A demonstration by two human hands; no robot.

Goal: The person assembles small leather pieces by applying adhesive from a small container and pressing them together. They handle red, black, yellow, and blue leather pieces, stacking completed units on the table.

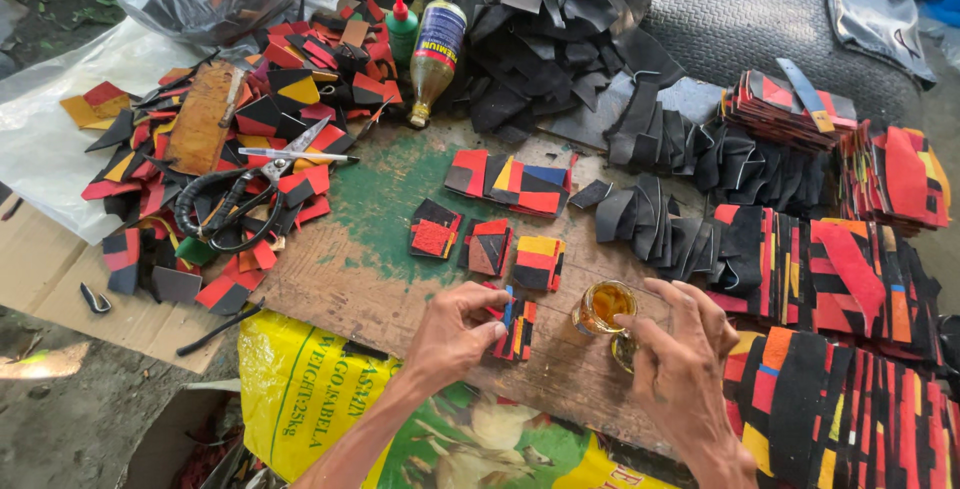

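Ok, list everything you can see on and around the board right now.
Wooden board: one, worn green-brown, centre.
Small glass jar: one, amber contents, at the right hand.
Patchwork stack: one, red-black, under the left fingers.
Loose patchwork pieces: several, red, black, yellow, mid-board.
Scissors: one, black handles, left pile.
Bottles: two, one green with a red cap, one amber, top centre.
Black scraps: heap, top.
Stacked patchwork: many, right side.
Yellow-green sack: one, bottom.
Left hand: pinching the stack.
Right hand: on the jar.
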